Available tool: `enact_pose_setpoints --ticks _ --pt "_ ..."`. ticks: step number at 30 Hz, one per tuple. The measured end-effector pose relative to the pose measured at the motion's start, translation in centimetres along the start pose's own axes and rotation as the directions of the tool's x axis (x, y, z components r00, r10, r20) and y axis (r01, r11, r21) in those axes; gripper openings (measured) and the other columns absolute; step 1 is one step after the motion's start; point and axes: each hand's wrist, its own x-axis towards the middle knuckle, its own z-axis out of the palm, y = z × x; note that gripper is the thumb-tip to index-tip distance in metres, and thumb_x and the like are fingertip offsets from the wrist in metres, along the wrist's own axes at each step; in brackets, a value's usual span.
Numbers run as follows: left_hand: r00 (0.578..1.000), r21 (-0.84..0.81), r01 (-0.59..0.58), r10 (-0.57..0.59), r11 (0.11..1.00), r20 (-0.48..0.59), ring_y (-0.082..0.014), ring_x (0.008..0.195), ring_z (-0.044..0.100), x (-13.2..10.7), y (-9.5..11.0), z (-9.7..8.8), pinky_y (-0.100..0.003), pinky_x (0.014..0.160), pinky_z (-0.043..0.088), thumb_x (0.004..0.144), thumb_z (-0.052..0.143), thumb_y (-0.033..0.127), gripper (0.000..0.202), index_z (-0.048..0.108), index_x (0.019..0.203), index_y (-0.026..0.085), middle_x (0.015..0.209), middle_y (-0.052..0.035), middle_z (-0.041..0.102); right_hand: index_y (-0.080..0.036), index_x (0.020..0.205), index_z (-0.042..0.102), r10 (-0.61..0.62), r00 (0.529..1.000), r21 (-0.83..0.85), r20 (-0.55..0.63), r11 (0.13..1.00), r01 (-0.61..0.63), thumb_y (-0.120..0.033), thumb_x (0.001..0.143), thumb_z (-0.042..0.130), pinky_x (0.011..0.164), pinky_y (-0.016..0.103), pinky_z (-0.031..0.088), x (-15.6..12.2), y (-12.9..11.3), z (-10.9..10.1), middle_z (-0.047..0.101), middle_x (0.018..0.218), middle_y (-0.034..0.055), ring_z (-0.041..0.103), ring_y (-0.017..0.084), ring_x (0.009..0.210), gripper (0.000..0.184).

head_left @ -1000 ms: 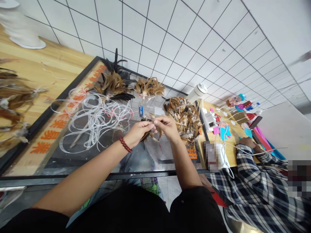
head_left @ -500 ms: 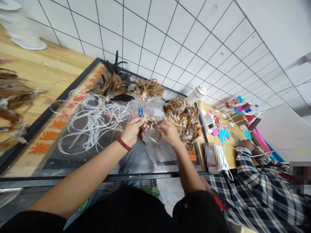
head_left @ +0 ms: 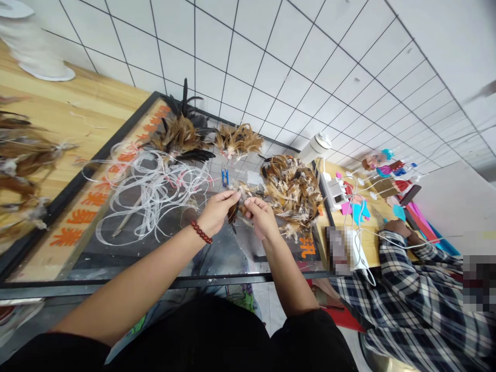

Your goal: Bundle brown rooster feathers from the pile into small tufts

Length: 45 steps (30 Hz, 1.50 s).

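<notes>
Over the middle of the glass-topped table, my left hand (head_left: 217,209) is closed in a pinch on some brown feathers (head_left: 233,213), which hang below its fingertips. My right hand (head_left: 260,213) has come close beside it, thumb and fingers pinched on a feather at the same small bunch. A large heap of brown and cream feathers (head_left: 291,194) lies just right of my right hand. Small blue thread snips (head_left: 225,177) rest beyond my left hand. Left of it sprawls a tangle of clear white strip (head_left: 149,194).
Two feather bundles stand at the back, one with black plumes (head_left: 180,135), one brown (head_left: 237,139). More feathers (head_left: 19,160) lie at far left. A white bottle (head_left: 315,148), a power strip (head_left: 354,253) and cables are on the right, near a person in a plaid sleeve (head_left: 399,258).
My right hand has moved left and inward from near the heap to meet my left hand at the small feather bunch. The left hand has shifted only slightly.
</notes>
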Motion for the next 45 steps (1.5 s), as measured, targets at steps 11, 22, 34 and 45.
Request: enact_pose_setpoints --ticks 11,22,34,45 --pt "0.998 0.171 -0.063 0.061 0.983 0.020 -0.0132 0.064 0.057 -0.2 -0.4 -0.1 -0.026 0.065 0.044 0.060 0.077 0.041 0.030 0.072 0.073 0.014 0.068 -0.0031 0.067 -0.018 0.071 0.062 -0.120 0.992 -0.206 0.045 0.970 0.127 -0.042 0.070 0.070 0.058 0.023 0.041 0.0 -0.7 -1.1 0.061 0.062 -0.0020 0.051 0.009 0.057 0.026" --pt "0.968 0.354 -0.142 0.056 0.925 0.244 -0.0127 0.060 0.053 -0.7 0.0 0.0 -0.026 0.063 0.041 0.071 0.068 0.042 0.029 0.067 0.059 0.015 0.060 -0.0032 0.062 -0.023 0.098 0.071 -0.176 0.979 -0.113 0.108 0.976 0.187 -0.039 0.067 0.075 0.071 0.030 0.051 0.4 -1.9 -2.1 0.066 0.073 -0.0013 0.060 0.012 0.063 0.035" --pt "0.908 0.315 -0.009 -0.124 0.949 0.400 -0.0149 0.062 0.057 -1.3 0.8 0.2 -0.027 0.064 0.042 0.073 0.067 0.043 0.030 0.068 0.065 0.014 0.061 -0.0051 0.062 -0.020 0.067 0.069 -0.204 0.968 -0.248 0.148 0.940 0.236 -0.038 0.068 0.073 0.055 0.024 0.045 0.4 -2.4 -3.2 0.058 0.071 0.0009 0.056 0.013 0.063 0.019" --pt "0.975 0.335 -0.159 0.093 0.929 0.204 -0.0115 0.050 0.048 -0.7 0.4 0.1 -0.025 0.056 0.038 0.067 0.070 0.038 0.024 0.067 0.059 0.015 0.047 -0.0001 0.053 -0.019 0.054 0.056 -0.179 0.948 -0.155 -0.262 0.978 0.142 -0.036 0.060 0.070 0.051 0.024 0.033 2.6 -1.1 -5.8 0.051 0.053 -0.0035 0.038 0.008 0.050 0.023"
